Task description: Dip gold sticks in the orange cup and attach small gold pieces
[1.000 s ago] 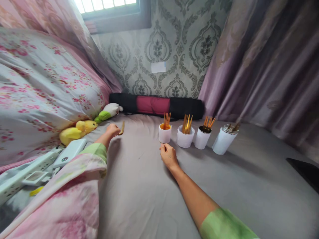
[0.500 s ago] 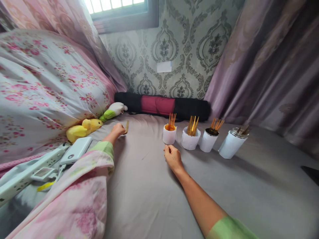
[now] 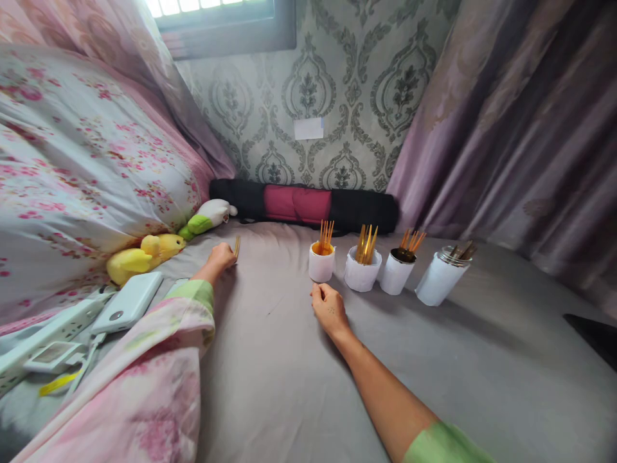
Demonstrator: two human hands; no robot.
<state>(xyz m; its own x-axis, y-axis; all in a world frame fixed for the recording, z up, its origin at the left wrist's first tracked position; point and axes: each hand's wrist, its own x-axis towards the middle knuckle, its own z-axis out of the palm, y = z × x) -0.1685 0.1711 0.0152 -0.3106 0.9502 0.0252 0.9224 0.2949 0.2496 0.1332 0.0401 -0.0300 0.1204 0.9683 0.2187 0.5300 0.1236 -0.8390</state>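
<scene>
Left hand (image 3: 221, 256) at centre-left grips thin gold sticks (image 3: 237, 246); right hand (image 3: 330, 310), centre, fingers curled closed, nothing visible in them, just below white cylindrical cup (image 3: 321, 266); forward nudge could tip it

Left sleeve (image 3: 159, 379): loose, white-and-pink floral, light green cuff (image 3: 200, 292). Right sleeve (image 3: 441, 445): plain light green as far as visible, blurry at frame bottom. Left hand (image 3: 222, 256) bare; right hand (image 3: 330, 307) bare, small dark marks (image 3: 331, 310) on back.
</scene>
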